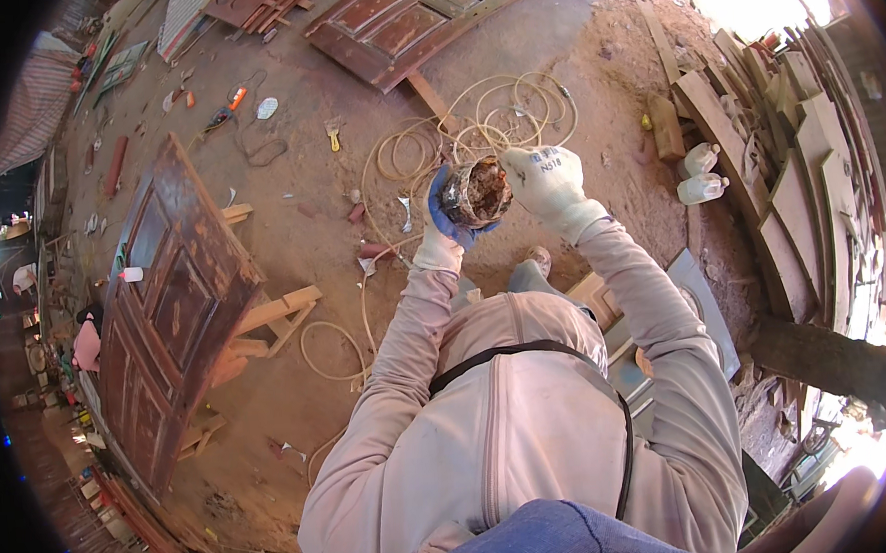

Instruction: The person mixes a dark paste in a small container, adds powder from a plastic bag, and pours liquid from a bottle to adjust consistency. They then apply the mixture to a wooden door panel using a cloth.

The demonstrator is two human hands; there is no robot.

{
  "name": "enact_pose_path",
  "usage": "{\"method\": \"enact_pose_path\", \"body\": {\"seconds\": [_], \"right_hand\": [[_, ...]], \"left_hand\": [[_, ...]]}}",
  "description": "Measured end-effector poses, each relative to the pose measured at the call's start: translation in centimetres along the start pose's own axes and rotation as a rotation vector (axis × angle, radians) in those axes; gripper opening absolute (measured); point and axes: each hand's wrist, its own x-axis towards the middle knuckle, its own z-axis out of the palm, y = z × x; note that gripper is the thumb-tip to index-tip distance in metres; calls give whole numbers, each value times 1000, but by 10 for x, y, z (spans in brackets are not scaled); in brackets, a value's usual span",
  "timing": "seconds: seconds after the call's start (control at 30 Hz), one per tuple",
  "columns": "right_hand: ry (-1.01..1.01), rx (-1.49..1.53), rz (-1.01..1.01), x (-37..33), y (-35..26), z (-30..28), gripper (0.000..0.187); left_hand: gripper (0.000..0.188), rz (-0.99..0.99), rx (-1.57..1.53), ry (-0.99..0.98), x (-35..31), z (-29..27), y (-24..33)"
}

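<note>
Both my hands wear white work gloves; the left glove shows a blue coated palm. My left hand (442,216) is wrapped round the side of a stained, crusted can (479,192), held up in front of my chest. Lumpy brown matter fills the can's open mouth, which tilts to the right. Just right of the rim is my right hand (550,186), its back toward me and its fingers curled in. Whatever its fingertips hold is hidden. Below the can, a coiled pale hose (407,153) lies on the dirt floor.
A brown panelled door (179,300) leans on wooden supports at left; another door (380,34) lies ahead. A yellow-handled brush (333,134) and an orange power tool (237,99) are on the floor. At right are stacked boards (785,208) and white plastic bottles (703,189).
</note>
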Motion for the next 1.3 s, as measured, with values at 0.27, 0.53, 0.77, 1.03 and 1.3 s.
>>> {"method": "enact_pose_path", "body": {"seconds": [0.27, 0.53, 0.77, 1.03, 1.3], "right_hand": [[-168, 627, 261, -11, -19, 14, 17], [-23, 85, 73, 5, -2, 5, 16], [-8, 352, 125, 5, -17, 12, 15], [-38, 63, 44, -3, -18, 9, 16], [89, 120, -79, 34, -9, -3, 13]], "left_hand": [[56, 105, -2, 56, 8, -2, -1], [58, 37, 46, 101, 3, 0, 5], [52, 82, 3, 73, 16, -3, 0], [54, 44, 0, 31, 18, -3, 18], [53, -30, -117, 66, 19, 13, 17]]}}
